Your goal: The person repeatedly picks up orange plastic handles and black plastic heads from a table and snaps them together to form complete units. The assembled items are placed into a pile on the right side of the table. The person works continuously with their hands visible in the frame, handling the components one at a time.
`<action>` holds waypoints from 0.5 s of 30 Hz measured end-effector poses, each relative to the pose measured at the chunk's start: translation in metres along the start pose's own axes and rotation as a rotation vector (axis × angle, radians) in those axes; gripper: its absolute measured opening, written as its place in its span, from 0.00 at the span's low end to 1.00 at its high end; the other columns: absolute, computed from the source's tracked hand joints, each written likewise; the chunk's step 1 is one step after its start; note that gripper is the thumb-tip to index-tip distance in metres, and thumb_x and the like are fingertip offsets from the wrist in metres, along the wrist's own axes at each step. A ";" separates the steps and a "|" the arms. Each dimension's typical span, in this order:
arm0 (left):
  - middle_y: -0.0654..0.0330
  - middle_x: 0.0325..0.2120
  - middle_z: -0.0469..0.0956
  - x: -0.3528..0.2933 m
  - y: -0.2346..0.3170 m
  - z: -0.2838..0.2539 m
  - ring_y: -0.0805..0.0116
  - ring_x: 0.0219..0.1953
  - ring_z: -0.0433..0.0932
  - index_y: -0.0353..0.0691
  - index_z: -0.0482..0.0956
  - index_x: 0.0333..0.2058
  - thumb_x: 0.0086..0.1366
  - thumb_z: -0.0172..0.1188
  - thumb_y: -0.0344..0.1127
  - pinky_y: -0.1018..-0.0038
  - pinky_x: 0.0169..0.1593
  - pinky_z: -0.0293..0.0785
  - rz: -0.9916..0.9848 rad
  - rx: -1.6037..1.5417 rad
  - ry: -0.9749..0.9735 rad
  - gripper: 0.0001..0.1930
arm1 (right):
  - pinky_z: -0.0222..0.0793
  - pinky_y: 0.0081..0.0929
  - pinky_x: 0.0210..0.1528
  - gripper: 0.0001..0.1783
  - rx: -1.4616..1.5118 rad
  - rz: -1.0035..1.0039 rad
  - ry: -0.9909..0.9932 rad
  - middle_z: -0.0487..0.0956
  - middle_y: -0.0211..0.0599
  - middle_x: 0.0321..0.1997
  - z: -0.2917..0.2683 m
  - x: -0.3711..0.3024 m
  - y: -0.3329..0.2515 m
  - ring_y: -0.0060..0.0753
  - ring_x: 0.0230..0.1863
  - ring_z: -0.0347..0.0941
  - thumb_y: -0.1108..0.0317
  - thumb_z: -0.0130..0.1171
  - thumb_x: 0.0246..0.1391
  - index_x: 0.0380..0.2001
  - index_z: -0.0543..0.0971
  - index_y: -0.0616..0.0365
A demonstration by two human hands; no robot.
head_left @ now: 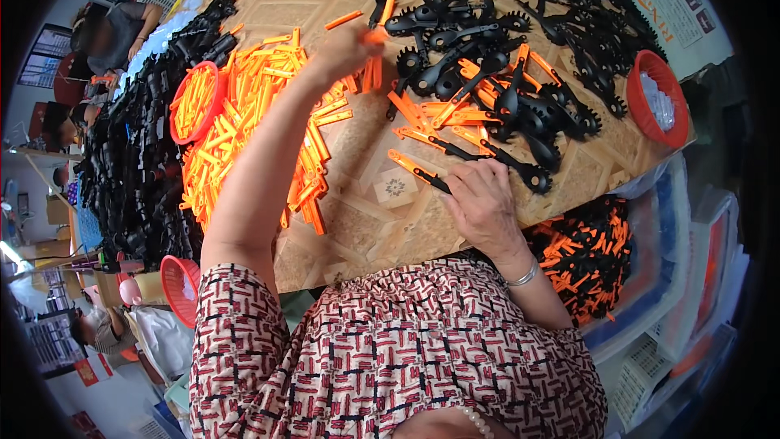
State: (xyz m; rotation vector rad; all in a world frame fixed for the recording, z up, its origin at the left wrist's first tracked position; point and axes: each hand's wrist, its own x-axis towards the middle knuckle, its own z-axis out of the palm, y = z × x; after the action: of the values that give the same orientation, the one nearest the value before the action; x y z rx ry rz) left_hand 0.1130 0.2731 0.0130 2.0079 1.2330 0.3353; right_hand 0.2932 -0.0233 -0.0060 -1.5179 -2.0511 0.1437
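Orange-handled utensil (416, 171): lay slanting near the front edge of the patterned table (357, 187), orange end pointing up and left, black end running under the right hand.
Right hand (486, 199): rested low on the table, fingers bent, gripping the black end of that utensil; wore a silver bracelet (522, 276) at the wrist.
Left hand (341, 50): reached far across the table with fingers curled and blurred orange at the fingertips; could not tell a firm grip from a mere touch.
Pile of orange handles (218, 158): spread loosely beneath and on both sides of the left forearm (264, 171).
Mixed cluster (455, 112): sprawled just beyond the right hand, orange handles crossed among black heads.
Black toothed utensils (455, 36): crowded the far and right parts of the table.
Black parts (138, 179): stretched in a long heap along the left side.
Left red basket (219, 106): sat against the orange pile, filled with more orange handles.
Right red basket (679, 118): stood at the table's right edge, holding clear plastic pieces.
Clear bin (662, 264): stood below the table's right front edge, holding jumbled orange and black pieces.
Co-worker (114, 31): showed at upper left in a dark top, well apart from both hands.
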 end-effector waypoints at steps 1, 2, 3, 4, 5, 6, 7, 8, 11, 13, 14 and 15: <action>0.59 0.32 0.83 0.006 0.001 -0.014 0.71 0.41 0.79 0.37 0.83 0.41 0.72 0.59 0.40 0.72 0.42 0.73 0.033 -0.145 0.004 0.12 | 0.63 0.45 0.61 0.17 0.005 -0.004 -0.001 0.77 0.38 0.49 -0.001 0.001 0.000 0.40 0.54 0.73 0.67 0.69 0.51 0.44 0.80 0.62; 0.60 0.32 0.83 0.021 -0.009 -0.025 0.72 0.41 0.79 0.37 0.82 0.43 0.73 0.57 0.42 0.72 0.41 0.73 0.085 -0.213 -0.058 0.13 | 0.63 0.45 0.61 0.17 0.008 0.000 -0.002 0.77 0.38 0.49 -0.001 0.002 0.000 0.40 0.54 0.73 0.67 0.69 0.51 0.44 0.80 0.62; 0.60 0.33 0.83 0.035 -0.018 -0.037 0.73 0.41 0.79 0.37 0.81 0.45 0.75 0.56 0.43 0.72 0.41 0.72 0.131 -0.283 -0.109 0.15 | 0.63 0.45 0.61 0.18 0.014 -0.006 -0.009 0.77 0.38 0.49 -0.002 0.003 -0.002 0.40 0.54 0.73 0.67 0.70 0.51 0.44 0.80 0.62; 0.58 0.33 0.84 0.050 -0.019 -0.039 0.70 0.41 0.79 0.38 0.80 0.46 0.75 0.54 0.45 0.70 0.41 0.73 0.124 -0.222 -0.083 0.16 | 0.63 0.45 0.62 0.18 0.016 -0.006 -0.012 0.77 0.38 0.49 -0.002 0.003 -0.003 0.40 0.54 0.73 0.68 0.70 0.51 0.44 0.80 0.62; 0.57 0.34 0.84 0.066 -0.019 -0.037 0.67 0.41 0.80 0.38 0.78 0.47 0.75 0.53 0.47 0.68 0.42 0.73 0.117 -0.160 -0.058 0.17 | 0.63 0.45 0.62 0.18 0.019 -0.007 -0.012 0.77 0.38 0.49 -0.002 0.003 -0.003 0.40 0.54 0.73 0.68 0.70 0.51 0.44 0.80 0.62; 0.55 0.35 0.85 0.079 -0.016 -0.032 0.64 0.42 0.80 0.39 0.77 0.48 0.75 0.51 0.49 0.66 0.43 0.73 0.114 -0.099 -0.036 0.18 | 0.63 0.45 0.62 0.18 0.019 -0.003 -0.012 0.77 0.38 0.49 -0.003 0.003 -0.003 0.40 0.55 0.73 0.68 0.70 0.51 0.44 0.80 0.62; 0.53 0.35 0.84 0.090 -0.011 -0.026 0.59 0.42 0.81 0.40 0.76 0.49 0.75 0.51 0.49 0.64 0.44 0.74 0.195 0.130 0.002 0.18 | 0.63 0.45 0.62 0.18 0.017 0.004 -0.009 0.77 0.38 0.49 -0.003 0.002 -0.002 0.40 0.55 0.73 0.68 0.70 0.51 0.44 0.80 0.62; 0.51 0.35 0.84 0.100 -0.006 -0.018 0.54 0.42 0.81 0.41 0.75 0.49 0.75 0.51 0.49 0.61 0.45 0.74 0.276 0.359 0.042 0.17 | 0.63 0.45 0.62 0.18 0.015 0.012 -0.010 0.77 0.38 0.49 -0.003 0.002 -0.001 0.40 0.55 0.73 0.68 0.70 0.51 0.44 0.80 0.63; 0.46 0.35 0.82 0.121 -0.007 -0.007 0.39 0.43 0.81 0.43 0.73 0.48 0.71 0.57 0.41 0.52 0.47 0.74 0.420 0.634 -0.060 0.13 | 0.63 0.46 0.63 0.18 0.013 0.025 -0.020 0.77 0.39 0.50 -0.003 0.003 -0.002 0.40 0.56 0.73 0.69 0.69 0.51 0.44 0.80 0.63; 0.47 0.34 0.81 0.146 -0.040 -0.002 0.41 0.43 0.82 0.42 0.73 0.49 0.68 0.61 0.38 0.51 0.46 0.74 0.602 0.786 -0.123 0.14 | 0.63 0.46 0.63 0.17 0.022 0.020 -0.034 0.77 0.39 0.50 -0.005 0.003 -0.004 0.40 0.56 0.73 0.69 0.69 0.51 0.44 0.80 0.63; 0.48 0.34 0.82 0.152 -0.045 -0.001 0.42 0.43 0.82 0.42 0.74 0.49 0.67 0.62 0.39 0.52 0.46 0.75 0.539 0.840 -0.157 0.15 | 0.63 0.46 0.63 0.17 0.029 0.030 -0.036 0.77 0.39 0.50 -0.005 0.004 -0.003 0.41 0.56 0.73 0.69 0.69 0.51 0.44 0.80 0.63; 0.48 0.34 0.82 0.151 -0.030 -0.002 0.42 0.43 0.82 0.41 0.74 0.49 0.66 0.63 0.39 0.52 0.46 0.75 0.483 0.896 -0.195 0.16 | 0.63 0.47 0.63 0.17 0.034 0.048 -0.034 0.77 0.39 0.50 -0.003 0.004 -0.001 0.41 0.56 0.73 0.70 0.69 0.50 0.44 0.80 0.63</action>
State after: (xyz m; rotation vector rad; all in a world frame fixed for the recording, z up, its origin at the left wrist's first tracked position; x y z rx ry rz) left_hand 0.1681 0.4104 -0.0302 3.0204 0.8105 -0.2496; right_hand 0.2930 -0.0212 -0.0015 -1.5539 -2.0291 0.2234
